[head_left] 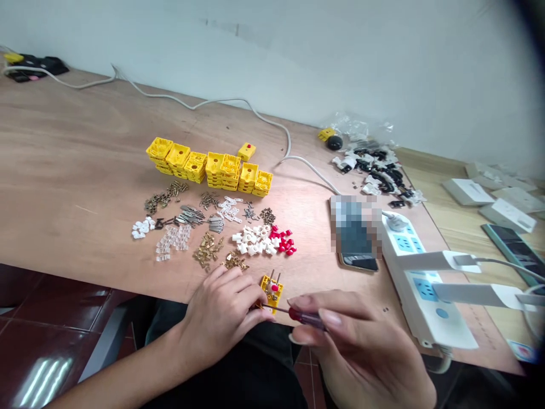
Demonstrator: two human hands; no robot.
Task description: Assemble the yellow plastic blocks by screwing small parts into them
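My right hand (pixel 366 341) grips a screwdriver (pixel 307 318) by its dark red translucent handle, the thin shaft pointing left. The shaft's tip reaches the fingertips of my left hand (pixel 225 309). There the thumb and index finger are pinched together at the near left edge of a yellow plug housing (pixel 279 284); what they pinch is mostly hidden. This open housing lies near the table's front edge, with a red button (pixel 275 288) on a white piece inside and two metal pins sticking out at the far end. Small brass parts (pixel 236 260) lie just beyond my left fingers.
Stacked yellow housings (pixel 187 162) stand farther back. Before them lie piles of screws, metal strips, clear pieces (pixel 172 241), white parts (pixel 255 241) and red buttons (pixel 286 241). A phone (pixel 357 233) and a white power strip (pixel 430 284) are at right; a white cable (pixel 191 106) runs behind.
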